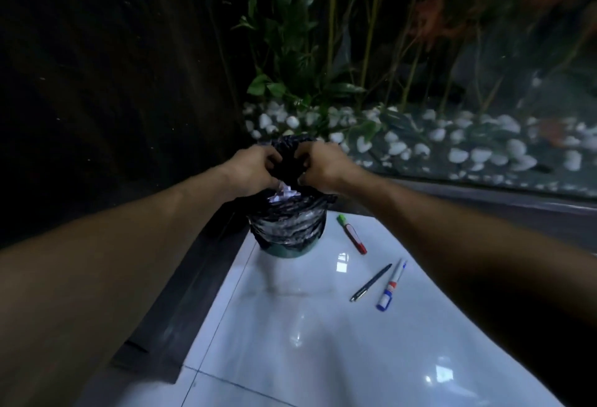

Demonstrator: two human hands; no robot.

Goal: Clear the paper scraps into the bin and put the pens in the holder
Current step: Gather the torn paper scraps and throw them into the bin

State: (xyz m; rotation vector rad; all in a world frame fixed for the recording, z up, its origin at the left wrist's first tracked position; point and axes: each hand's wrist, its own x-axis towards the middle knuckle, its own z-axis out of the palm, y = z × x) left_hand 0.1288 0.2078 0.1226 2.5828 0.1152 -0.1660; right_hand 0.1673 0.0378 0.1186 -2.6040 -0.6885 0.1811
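Observation:
A small bin [286, 228] lined with a black plastic bag stands on the white tiled floor. Both my hands hover over its mouth. My left hand [255, 169] grips white paper scraps [284, 195] that poke out below its fingers at the bin's rim. My right hand [318, 165] has its fingers curled at the bag's opening; what it holds is hidden. To the right of the bin lie three pens: a red marker with a green cap [352, 233], a dark pen [371, 282] and a white and blue marker [392, 285]. No pen holder is in view.
A dark raised border [181, 283] runs along the left of the white floor tiles [307, 342]. Behind the bin a glass panel [484, 161] encloses white pebbles and green plants. The far left is a dark wall.

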